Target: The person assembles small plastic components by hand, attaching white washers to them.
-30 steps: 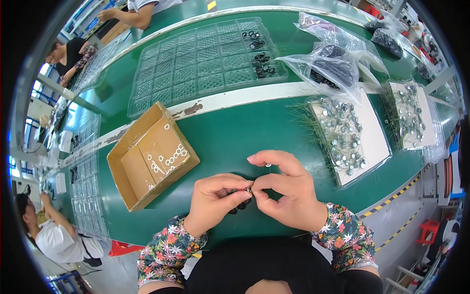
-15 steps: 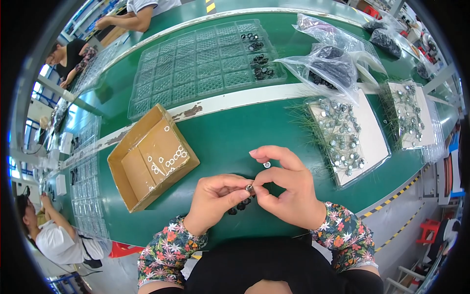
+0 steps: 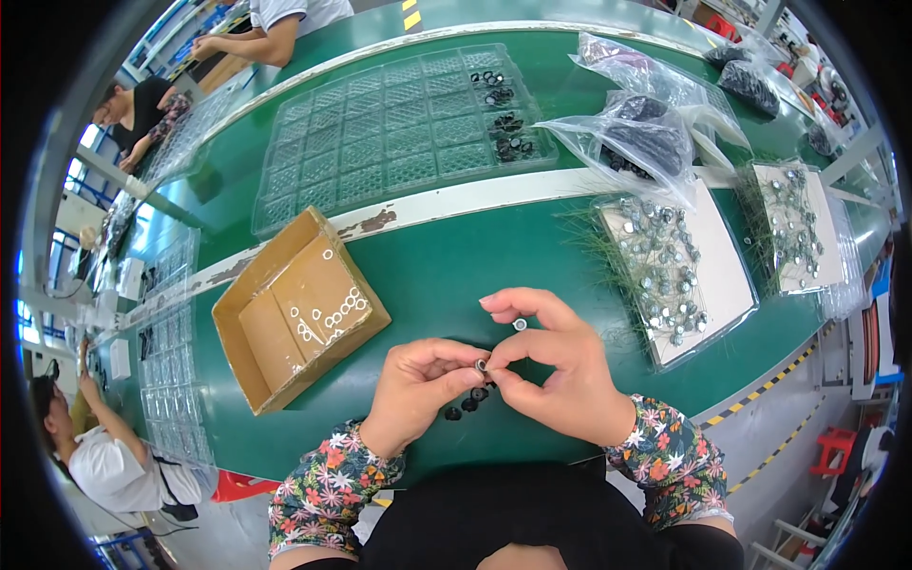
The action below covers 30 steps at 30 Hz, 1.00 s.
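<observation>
A small round dark part with a shiny metal rim sits pinched between the thumb and forefinger of my left hand. My right hand closes its thumb and forefinger on the same part from the other side, with its other fingers raised and curved. Just by those raised fingers shows a small silver round piece; whether it lies on the table or touches a finger I cannot tell. Below my fingertips, several small black round parts lie on the green table, partly hidden by my right hand.
To the left stands a shallow cardboard box with several white rings. Farther off lies a clear compartment tray holding some black parts. Plastic bags of black parts and boards of silver pieces with thin wires are at right. Other people work at left.
My right thumb and forefinger have come together on the small part at my left fingertips. More of the black parts below show now. The whole view has shifted slightly.
</observation>
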Each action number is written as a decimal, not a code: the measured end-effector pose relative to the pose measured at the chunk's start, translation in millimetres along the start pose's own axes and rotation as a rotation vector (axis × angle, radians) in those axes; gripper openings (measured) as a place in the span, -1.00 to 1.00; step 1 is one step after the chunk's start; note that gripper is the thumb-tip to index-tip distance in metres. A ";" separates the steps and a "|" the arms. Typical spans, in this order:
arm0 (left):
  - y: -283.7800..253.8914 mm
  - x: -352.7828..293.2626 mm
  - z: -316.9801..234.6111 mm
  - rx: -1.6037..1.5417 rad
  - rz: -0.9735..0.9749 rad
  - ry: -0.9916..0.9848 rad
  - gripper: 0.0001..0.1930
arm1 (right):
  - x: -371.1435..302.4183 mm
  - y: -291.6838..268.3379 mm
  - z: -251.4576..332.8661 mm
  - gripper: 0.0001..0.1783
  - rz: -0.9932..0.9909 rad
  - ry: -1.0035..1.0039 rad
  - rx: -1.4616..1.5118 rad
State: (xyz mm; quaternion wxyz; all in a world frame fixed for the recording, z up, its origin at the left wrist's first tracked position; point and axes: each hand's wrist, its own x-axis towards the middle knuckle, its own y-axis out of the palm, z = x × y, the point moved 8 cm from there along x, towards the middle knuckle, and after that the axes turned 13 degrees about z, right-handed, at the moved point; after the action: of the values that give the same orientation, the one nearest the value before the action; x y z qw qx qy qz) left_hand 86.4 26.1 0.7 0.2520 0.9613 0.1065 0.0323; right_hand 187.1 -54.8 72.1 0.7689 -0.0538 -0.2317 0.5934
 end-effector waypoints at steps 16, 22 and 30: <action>-0.7 -2.0 -6.9 -0.190 -0.002 0.126 -0.88 | -3.2 12.7 12.0 -0.57 0.106 -0.162 -0.143; -4.7 -5.1 -16.1 -0.121 -0.094 0.228 -0.88 | -5.5 20.6 17.2 -0.53 0.101 -0.180 -0.114; -6.4 -2.5 -19.9 -0.063 -0.081 0.229 -0.87 | -4.8 17.9 -1.5 -0.57 0.112 -0.073 0.121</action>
State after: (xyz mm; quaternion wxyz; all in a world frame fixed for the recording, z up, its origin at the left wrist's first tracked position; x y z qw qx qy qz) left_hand 80.4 40.5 14.8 0.2691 0.9379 0.1724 0.1350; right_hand 171.0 -53.8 63.0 0.7274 0.0016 -0.2199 0.6500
